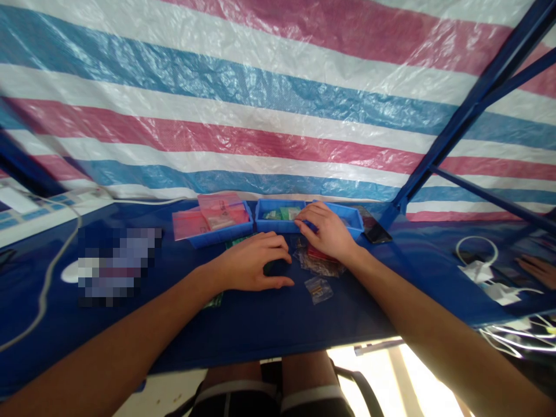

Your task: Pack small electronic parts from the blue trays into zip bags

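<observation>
My left hand is low over the blue tabletop, palm down and open, thumb and fingers apart with nothing seen between them. Green packets show partly from under that hand and wrist. My right hand reaches to the middle blue bin, fingers bent and thumb apart, fingertips beside a green and white packet. Nothing is visibly held in it. Below my right hand lie red packets and a pile of clear plastic bags. Closer to me is a small clear bag with brass-coloured pieces.
Pink bags fill the left blue bin. Another blue bin is partly behind my right hand, beside a dark phone-like object. A white cable runs at left. Far right, another person's hand is near white cables.
</observation>
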`<state>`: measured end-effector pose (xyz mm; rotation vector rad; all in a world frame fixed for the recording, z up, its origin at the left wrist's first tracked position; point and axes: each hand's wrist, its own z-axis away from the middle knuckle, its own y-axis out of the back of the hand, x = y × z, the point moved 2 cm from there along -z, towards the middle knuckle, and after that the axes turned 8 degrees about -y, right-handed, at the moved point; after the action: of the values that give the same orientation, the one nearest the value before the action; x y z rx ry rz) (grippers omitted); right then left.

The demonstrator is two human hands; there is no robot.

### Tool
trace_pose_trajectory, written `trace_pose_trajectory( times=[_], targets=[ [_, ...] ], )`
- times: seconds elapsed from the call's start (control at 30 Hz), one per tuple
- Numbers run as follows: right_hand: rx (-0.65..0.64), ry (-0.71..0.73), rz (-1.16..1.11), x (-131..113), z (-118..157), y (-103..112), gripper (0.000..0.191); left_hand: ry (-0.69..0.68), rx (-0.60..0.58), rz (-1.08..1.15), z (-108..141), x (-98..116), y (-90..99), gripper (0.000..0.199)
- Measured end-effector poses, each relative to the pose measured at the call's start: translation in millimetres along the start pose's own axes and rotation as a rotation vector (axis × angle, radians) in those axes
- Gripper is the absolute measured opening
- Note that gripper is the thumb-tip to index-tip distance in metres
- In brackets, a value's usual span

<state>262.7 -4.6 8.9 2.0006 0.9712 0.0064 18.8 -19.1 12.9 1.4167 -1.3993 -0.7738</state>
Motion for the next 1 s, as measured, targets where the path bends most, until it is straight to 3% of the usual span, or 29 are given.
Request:
trace_pose_trajectory(
  times=[0.33,0.8,1.0],
  targets=[
    [0.093,0.069,-0.019,-11,1,9,0.012,0.01,-0.007,0.019,0,-9,-9.3,0.027],
    [0.079,0.116,-0.068,-23,5,10,0.01,0.005,-0.019,-0.081,1,-8,-15.6,0.025],
    [0.11,0.089,-0.117,-28,7,15,0.009,0.041,0.16,-0.037,2,-5,-9.1,0.028]
  ],
)
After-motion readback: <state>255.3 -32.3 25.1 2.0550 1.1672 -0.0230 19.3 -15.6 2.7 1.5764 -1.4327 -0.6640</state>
